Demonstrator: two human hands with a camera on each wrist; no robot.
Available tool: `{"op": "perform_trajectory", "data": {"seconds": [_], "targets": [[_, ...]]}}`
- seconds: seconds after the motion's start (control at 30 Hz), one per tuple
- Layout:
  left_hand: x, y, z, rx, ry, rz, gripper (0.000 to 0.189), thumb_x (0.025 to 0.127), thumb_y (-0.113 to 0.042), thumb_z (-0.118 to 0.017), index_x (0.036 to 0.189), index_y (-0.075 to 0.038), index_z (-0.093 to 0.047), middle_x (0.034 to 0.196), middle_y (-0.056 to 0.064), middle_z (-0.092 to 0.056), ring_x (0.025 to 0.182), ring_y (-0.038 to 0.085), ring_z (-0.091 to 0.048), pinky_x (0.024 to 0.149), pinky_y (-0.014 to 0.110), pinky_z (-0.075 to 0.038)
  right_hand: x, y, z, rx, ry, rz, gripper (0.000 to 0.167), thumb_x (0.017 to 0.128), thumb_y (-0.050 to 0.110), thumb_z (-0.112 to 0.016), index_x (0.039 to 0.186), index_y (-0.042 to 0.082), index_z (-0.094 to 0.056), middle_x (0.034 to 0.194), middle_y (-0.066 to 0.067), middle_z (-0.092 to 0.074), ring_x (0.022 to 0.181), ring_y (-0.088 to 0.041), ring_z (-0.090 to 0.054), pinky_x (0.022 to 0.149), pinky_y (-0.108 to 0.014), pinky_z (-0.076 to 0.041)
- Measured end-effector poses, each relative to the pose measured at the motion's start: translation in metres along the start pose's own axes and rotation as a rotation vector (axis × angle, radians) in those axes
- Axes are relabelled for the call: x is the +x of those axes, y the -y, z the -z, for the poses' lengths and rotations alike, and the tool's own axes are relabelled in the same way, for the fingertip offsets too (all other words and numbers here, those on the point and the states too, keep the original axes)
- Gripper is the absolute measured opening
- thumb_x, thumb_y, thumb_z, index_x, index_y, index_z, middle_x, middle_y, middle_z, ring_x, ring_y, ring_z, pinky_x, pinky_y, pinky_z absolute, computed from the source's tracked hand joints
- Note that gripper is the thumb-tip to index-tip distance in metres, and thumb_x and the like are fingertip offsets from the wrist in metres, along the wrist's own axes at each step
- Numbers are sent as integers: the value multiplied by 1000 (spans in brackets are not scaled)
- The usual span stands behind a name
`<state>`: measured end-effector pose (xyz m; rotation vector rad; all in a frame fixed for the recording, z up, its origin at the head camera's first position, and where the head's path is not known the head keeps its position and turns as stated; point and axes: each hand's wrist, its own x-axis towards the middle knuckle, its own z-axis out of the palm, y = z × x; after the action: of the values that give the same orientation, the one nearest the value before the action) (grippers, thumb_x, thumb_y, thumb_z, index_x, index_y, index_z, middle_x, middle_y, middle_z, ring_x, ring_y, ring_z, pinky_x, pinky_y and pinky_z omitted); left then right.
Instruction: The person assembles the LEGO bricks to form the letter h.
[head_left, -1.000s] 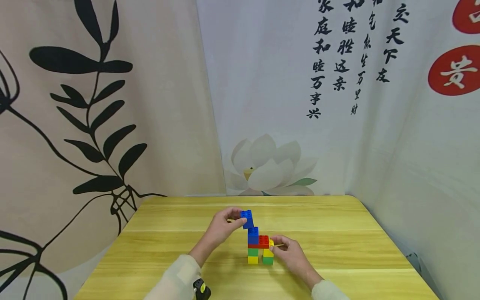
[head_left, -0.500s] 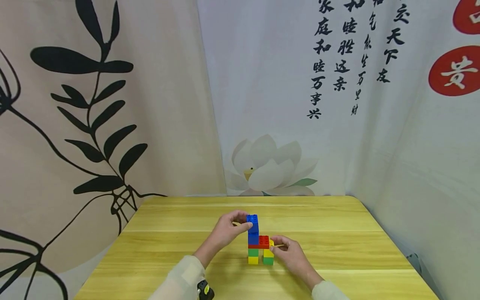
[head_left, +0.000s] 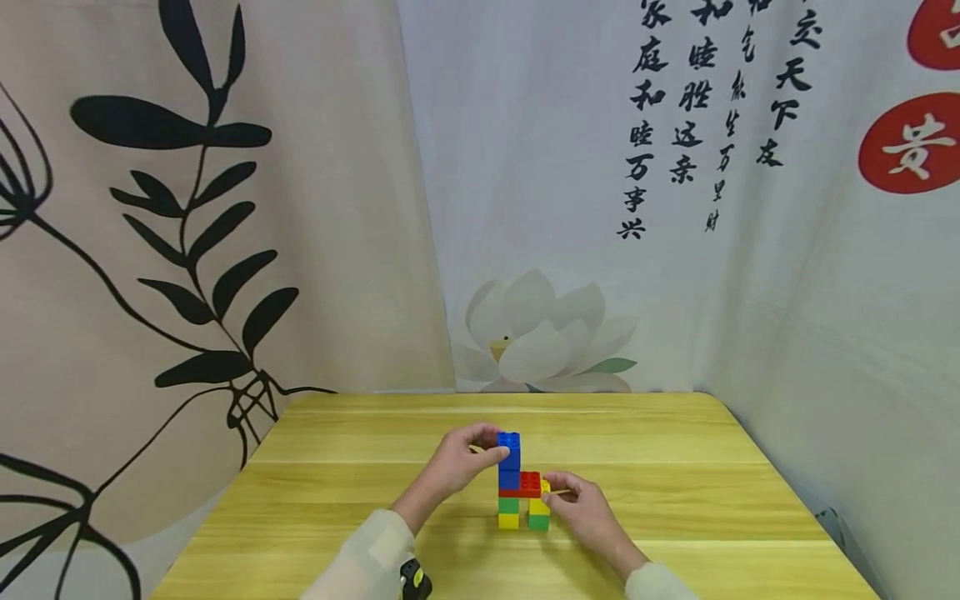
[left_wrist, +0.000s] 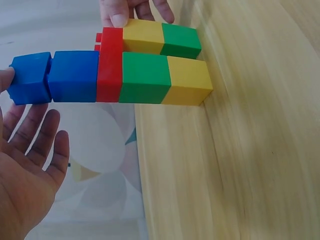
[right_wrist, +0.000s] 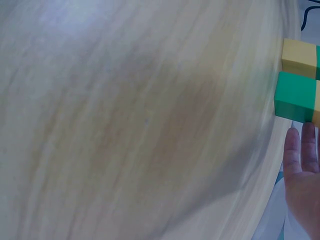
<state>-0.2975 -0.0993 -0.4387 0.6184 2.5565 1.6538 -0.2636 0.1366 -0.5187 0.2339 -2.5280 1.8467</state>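
My left hand [head_left: 450, 467] pinches a blue toy block [head_left: 514, 459] between thumb and fingers at the top of a small block structure. Below it comes another blue block [head_left: 509, 480]; in the left wrist view a thin seam shows between this lower block and the slightly tilted top block [left_wrist: 31, 77]. A red block [head_left: 530, 483] bridges two legs, one green over yellow [head_left: 508, 522], the other yellow over green [head_left: 538, 522]. At the right leg, my right hand [head_left: 588, 512] holds the yellow block [left_wrist: 143, 36] by thumb and fingertips; the right wrist view cuts part of this hand off.
The structure stands on a wooden table [head_left: 360, 483], with its far edge behind it. A printed cloth backdrop [head_left: 525, 167] hangs beyond that edge. A black strapped device [head_left: 415, 579] sits on the left wrist.
My left hand has brought the top blue block down and slightly right, from tilted above the lower blue block to nearly straight on it. My right hand has stayed at the right leg.
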Motion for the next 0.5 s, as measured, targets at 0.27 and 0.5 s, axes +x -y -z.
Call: {"op": "perform_trajectory", "data": {"seconds": [0.27,0.5], "targets": [[2,-1,-3,39,6,-24,23,93,-29,-72,112,-16,-70,96,-4,-66,93,21,-60,83,37,-51,1,-4,1,-24,-9,-3,35,92,21,-71,120,1,-66,108,-8,-68,95,-20,-63,79,-29,-54],[1,1,-2,132,-20,-79,24,90,-29,-75,110,-16,-71,98,-7,-67,95,15,-59,87,38,-50,2,-3,1,-41,-5,-6,36,93,24,-71,121,2,-66,109,-8,-68,96,-21,-63,81,-30,-54]]}}
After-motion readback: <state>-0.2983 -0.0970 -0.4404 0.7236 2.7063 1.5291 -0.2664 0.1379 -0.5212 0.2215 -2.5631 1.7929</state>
